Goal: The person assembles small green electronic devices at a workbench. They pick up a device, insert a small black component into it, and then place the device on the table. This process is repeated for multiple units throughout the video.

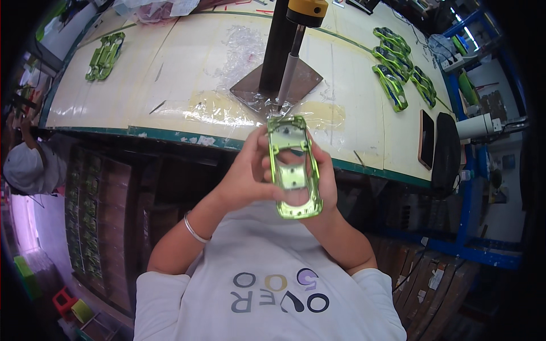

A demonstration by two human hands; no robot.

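Between my two hands is a shiny green toy car body shell [294, 177], its hollow inner side facing up. My left hand [250, 173] grips its left side, thumb at the lower edge and fingers behind. Along the right side my right hand [324, 176] closes on the shell, with its fingers partly hidden underneath. The shell is held in front of the table edge, just below the tip of a grey rod [289, 79]. That rod hangs from a yellow-topped tool on a dark post with a diamond-shaped metal base [248, 88].
Several green car shells [392, 59] lie at the table's right; more green shells [106, 55] sit at its far left. A phone [426, 139] and a black pouch [446, 150] rest by the right edge. Clear plastic film [242, 54] lies around the post. Another person [34, 165] is at far left.
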